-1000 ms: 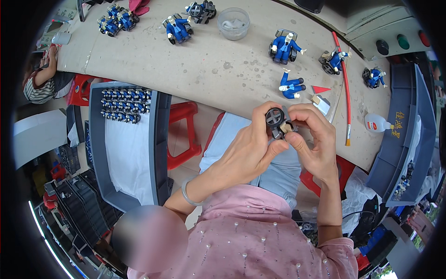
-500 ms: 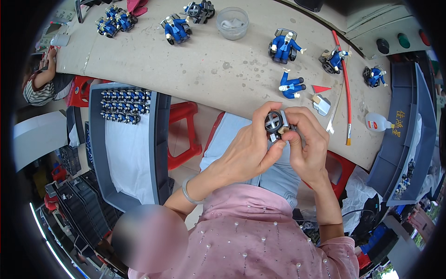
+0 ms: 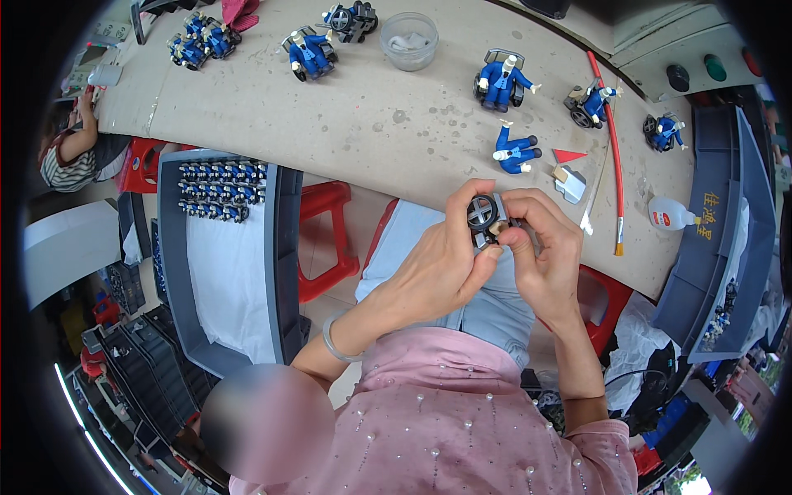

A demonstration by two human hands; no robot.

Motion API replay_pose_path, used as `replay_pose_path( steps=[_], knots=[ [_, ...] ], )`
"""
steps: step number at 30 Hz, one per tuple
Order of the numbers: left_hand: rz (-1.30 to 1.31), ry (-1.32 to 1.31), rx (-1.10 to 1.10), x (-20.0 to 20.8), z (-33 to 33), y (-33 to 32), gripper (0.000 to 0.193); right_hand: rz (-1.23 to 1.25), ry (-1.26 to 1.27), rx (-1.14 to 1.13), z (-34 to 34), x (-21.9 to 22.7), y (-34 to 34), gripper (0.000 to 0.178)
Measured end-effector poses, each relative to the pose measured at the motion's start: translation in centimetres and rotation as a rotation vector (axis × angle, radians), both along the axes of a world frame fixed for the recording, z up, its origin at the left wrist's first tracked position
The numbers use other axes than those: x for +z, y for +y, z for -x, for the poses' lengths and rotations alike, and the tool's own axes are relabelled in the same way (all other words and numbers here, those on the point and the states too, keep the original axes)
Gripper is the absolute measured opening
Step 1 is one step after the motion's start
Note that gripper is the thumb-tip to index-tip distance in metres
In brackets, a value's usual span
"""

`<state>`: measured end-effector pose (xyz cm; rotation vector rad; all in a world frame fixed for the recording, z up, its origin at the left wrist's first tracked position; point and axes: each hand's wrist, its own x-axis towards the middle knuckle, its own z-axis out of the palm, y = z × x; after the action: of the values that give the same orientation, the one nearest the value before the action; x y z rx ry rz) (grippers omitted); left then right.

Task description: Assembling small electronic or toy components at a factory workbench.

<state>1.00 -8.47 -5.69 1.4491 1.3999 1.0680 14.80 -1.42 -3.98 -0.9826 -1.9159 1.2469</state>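
Note:
A small toy wheelchair (image 3: 483, 214), dark grey with a black spoked wheel facing up, is held between my two hands just off the table's near edge. My left hand (image 3: 437, 268) grips its wheel side with thumb and fingers. Closed around its other side is my right hand (image 3: 546, 260), the thumb pressed near the lower part; these fingers hide much of the toy. Beyond them on the table lies a blue-suited toy figure (image 3: 516, 151) without a chair. Next to it are a red triangular piece (image 3: 569, 155) and a light grey plastic part (image 3: 570, 185).
A long red-handled brush (image 3: 615, 165) and a white bottle (image 3: 669, 214) lie at right on the table (image 3: 396, 140). Seated figures (image 3: 501, 80) and a clear tub (image 3: 408, 41) stand farther back. At left, a grey crate (image 3: 285, 256) holds rows of figures. Another person (image 3: 74, 148) sits far left.
The wheelchair has tilted slightly in my hands, and less of its light lower piece shows. Both hands keep nearly the same place and grip.

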Motion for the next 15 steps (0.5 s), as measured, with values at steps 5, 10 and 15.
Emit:
replay_pose_path(
  steps=[5, 10, 15],
  knots=[
    [0.033, 0.000, -0.014, 0.0, -0.1, 0.1, 0.060, 0.124, 0.008, 0.068, -0.6, -0.2, 0.8, 0.011],
    [0.025, -0.009, 0.016, -0.3, -0.3, 0.2, 0.060, 0.251, 0.016, 0.101, -1.0, -0.5, 1.1, 0.013],
    [-0.005, -0.041, 0.007, -0.2, -0.3, 0.4, 0.062, 0.252, 0.091, 0.121, -1.1, -0.3, 1.2, 0.018]
  ],
)
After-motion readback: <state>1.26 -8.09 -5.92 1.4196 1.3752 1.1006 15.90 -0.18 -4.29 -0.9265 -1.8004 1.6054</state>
